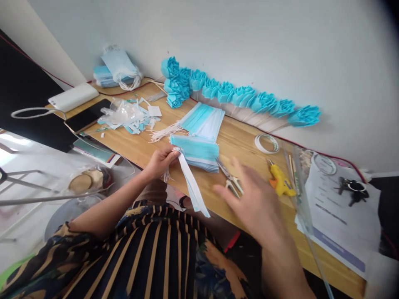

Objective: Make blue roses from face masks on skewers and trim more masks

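Observation:
My left hand (pixel 163 161) pinches one end of a folded white face mask strip (pixel 192 185), whose pale blue lower end hangs over the table's front edge. Just beyond it lies a stack of blue face masks (pixel 196 151). More masks (pixel 204 120) with white ear loops (pixel 168 132) are spread out behind that stack. My right hand (pixel 254 195) is smeared by motion, its thumb and fingers apart and nothing visible in them. It hovers beside a pair of scissors (pixel 231 182) with light handles, which lies against the right side of the stack.
Blue flowers (pixel 245 96) on sticks line the wall. To the right are a tape roll (pixel 267 143), a yellow glue gun (pixel 281 179), papers (pixel 339 216) and keys (pixel 353 189). Scraps (pixel 137 120), a phone (pixel 89 115), a white device (pixel 74 95) and bundled masks (pixel 120 66) sit left.

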The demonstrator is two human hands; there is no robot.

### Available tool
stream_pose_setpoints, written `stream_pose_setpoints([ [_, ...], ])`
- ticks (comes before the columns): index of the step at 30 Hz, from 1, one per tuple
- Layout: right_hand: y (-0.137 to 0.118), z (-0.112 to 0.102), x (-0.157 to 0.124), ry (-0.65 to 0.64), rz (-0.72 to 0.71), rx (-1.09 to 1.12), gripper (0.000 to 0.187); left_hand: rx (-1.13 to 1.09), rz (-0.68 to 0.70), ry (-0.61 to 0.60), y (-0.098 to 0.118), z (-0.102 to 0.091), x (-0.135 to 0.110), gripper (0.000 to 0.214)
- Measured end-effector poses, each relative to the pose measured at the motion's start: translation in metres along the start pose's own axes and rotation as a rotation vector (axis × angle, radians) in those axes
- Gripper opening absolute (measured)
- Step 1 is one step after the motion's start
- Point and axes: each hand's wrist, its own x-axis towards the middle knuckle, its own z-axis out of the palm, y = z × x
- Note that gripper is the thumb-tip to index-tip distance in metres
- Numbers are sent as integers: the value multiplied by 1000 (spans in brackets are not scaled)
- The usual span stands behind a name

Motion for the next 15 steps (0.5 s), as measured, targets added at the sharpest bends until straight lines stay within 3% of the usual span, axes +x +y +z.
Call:
stream_pose_setpoints([
  [2,-22,16,13,-115,-133,165,90,101,26,-12,3,-1,-3,37],
  [4,-37,37,26,-175,-162,213,97,178,68,-61,10,0,-6,34],
  [7,-41,61,43,-130,-97,169,80,198,120,-173,25,2,-9,32],
  [11,-26,61,56,-68,-4,182,43,58,81,-203,39,0,-11,28],
  [13,-15,53,64,-42,157,238,26,-136,-8,-169,41,-8,-11,35],
  [15,-1,44,76,8,379,343,23,-374,-94,-131,39,-19,-11,42],
])
